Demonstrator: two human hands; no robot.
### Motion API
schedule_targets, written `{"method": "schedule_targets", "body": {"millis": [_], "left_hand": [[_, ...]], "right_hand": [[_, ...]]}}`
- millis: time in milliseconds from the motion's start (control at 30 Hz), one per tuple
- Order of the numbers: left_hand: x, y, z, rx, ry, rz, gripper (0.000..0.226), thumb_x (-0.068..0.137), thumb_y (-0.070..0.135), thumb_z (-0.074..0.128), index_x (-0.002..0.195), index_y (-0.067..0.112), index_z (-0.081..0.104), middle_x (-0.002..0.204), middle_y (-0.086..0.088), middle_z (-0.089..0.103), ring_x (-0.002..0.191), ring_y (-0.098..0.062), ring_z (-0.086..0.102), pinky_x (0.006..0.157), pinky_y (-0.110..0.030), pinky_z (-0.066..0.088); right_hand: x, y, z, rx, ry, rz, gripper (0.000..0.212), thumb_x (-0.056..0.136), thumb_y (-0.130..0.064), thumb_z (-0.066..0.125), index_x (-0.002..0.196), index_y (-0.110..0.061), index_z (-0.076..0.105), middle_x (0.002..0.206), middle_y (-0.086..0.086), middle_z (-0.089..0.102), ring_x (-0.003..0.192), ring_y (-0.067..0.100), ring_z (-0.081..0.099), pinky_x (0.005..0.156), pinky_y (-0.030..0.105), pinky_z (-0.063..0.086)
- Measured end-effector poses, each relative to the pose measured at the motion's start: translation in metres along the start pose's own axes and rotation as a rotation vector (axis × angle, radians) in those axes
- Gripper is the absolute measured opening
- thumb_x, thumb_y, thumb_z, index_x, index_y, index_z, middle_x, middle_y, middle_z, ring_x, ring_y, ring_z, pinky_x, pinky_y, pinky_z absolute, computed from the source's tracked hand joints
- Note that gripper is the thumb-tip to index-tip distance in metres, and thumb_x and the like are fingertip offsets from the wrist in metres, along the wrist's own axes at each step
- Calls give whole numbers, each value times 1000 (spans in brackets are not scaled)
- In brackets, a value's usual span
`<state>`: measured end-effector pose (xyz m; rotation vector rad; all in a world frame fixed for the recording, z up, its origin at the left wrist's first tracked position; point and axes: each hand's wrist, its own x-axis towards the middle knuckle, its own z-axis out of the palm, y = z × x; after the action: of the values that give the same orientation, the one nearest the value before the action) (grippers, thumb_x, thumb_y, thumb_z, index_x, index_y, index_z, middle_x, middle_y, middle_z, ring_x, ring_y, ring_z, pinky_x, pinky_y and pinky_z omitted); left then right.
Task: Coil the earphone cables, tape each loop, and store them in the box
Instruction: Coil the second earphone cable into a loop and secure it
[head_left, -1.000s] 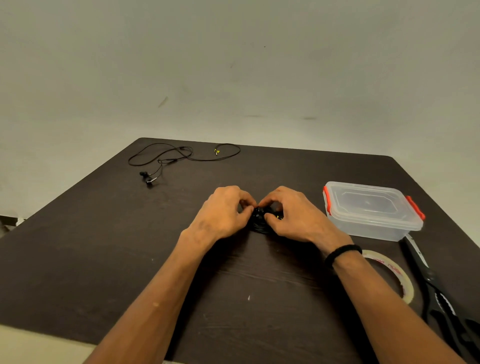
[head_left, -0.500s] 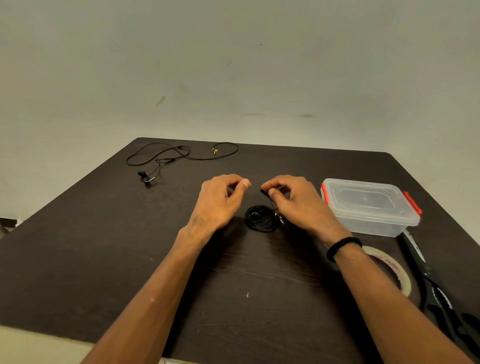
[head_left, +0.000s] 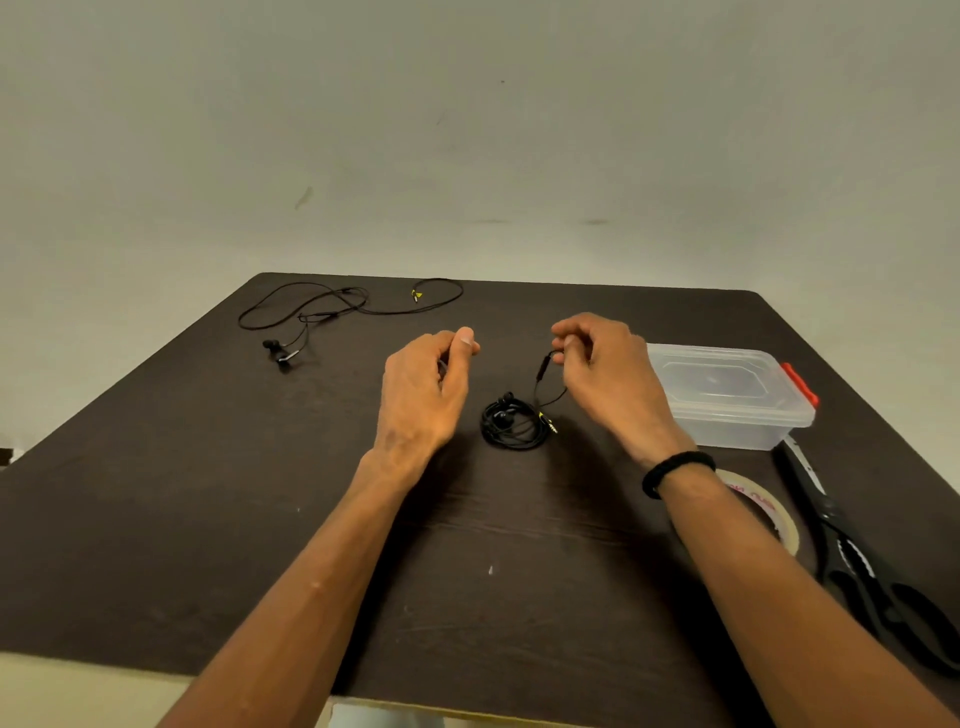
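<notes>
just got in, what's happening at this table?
A person is bundling earphones. One black pair sits as a coiled bundle on the dark table, with no tape visible on it. The right hand pinches a loose stretch of its cable at the inline remote, lifted above the coil. The left hand is curled beside it; whether it holds anything I can't tell. A second pair lies uncoiled at the far left. The lidded plastic box, tape roll and scissors wait on the right.

Two sets of thin black earphones: one coiled set (head_left: 514, 423), one loose set (head_left: 332, 312). One clear plastic box with red clips (head_left: 727, 400). One roll of clear tape (head_left: 769, 512). One pair of black scissors (head_left: 857, 561). Two bare hands: left hand (head_left: 423, 389), right hand (head_left: 608, 374).
</notes>
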<state>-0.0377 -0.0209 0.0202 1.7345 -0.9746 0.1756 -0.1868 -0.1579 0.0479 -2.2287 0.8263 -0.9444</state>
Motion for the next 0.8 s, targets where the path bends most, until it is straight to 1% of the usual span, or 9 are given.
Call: {"method": "schedule_targets", "body": {"millis": [67, 133, 233, 333, 433, 533, 633, 700, 800], "left_hand": [[-4, 0, 2, 30, -6, 32, 46, 108, 49, 43, 95, 19, 76, 66, -2, 63, 62, -20, 60, 62, -43, 51], [-8, 1, 4, 53, 1, 55, 49, 109, 45, 43, 89, 13, 74, 62, -9, 59, 57, -25, 55, 61, -48, 48], [-14, 0, 6, 75, -2, 41, 47, 111, 39, 43, 91, 11, 75, 60, -12, 58, 55, -27, 53, 61, -47, 48], [-16, -3, 4, 69, 40, 16, 42, 110, 37, 44, 99, 15, 78, 64, -3, 59, 60, -22, 55, 65, -44, 49], [-18, -1, 2, 88, 58, 44, 40, 110, 34, 45, 98, 15, 78, 61, -1, 56, 60, -22, 53, 65, -45, 48], [-26, 7, 1, 118, 35, 115, 40, 111, 35, 45, 94, 16, 76, 60, -1, 56, 63, -25, 53, 66, -48, 48], [-41, 23, 4, 157, -9, 179, 39, 109, 38, 47, 91, 17, 74, 64, 4, 58, 68, -21, 52, 69, -44, 48], [-56, 43, 9, 181, -52, 262, 37, 107, 40, 51, 84, 19, 71, 65, 9, 55, 67, -17, 50, 67, -39, 46], [-83, 80, 20, 173, -235, 355, 34, 103, 46, 55, 84, 23, 73, 68, 10, 62, 64, -11, 55, 65, -34, 47]], "right_hand": [[-5, -3, -4, -115, -3, -8, 31, 103, -8, 47, 121, -12, 72, 117, 4, 75, 110, 19, 70, 96, 23, 51], [-8, -2, -7, -204, -42, 20, 34, 102, -4, 47, 126, -10, 70, 125, 10, 72, 117, 24, 66, 91, 16, 41], [-11, -4, -12, -260, -115, 46, 42, 99, 2, 46, 134, -9, 65, 132, 17, 67, 123, 29, 62, 97, 25, 46], [-12, -8, -21, -270, -147, 13, 44, 97, 3, 45, 133, -11, 66, 131, 15, 67, 126, 28, 60, 101, 29, 49], [-15, -13, -40, -209, -123, -13, 40, 96, 3, 47, 125, -12, 71, 123, 9, 73, 115, 20, 69, 95, 20, 49], [-22, -15, -68, -156, -99, -17, 35, 97, 1, 49, 117, -15, 73, 110, 2, 75, 100, 11, 73, 93, 22, 55], [-34, -14, -99, -167, -66, -17, 29, 100, -1, 52, 114, -15, 73, 103, -1, 75, 92, 5, 73, 81, 11, 52], [-44, -11, -119, -180, -33, -12, 26, 99, -2, 56, 114, -14, 74, 102, -1, 76, 91, 6, 74, 84, 15, 54], [-62, -4, -147, -258, 15, 42, 20, 97, -10, 64, 113, -14, 75, 103, -1, 76, 93, 11, 70, 83, 22, 53]]}}
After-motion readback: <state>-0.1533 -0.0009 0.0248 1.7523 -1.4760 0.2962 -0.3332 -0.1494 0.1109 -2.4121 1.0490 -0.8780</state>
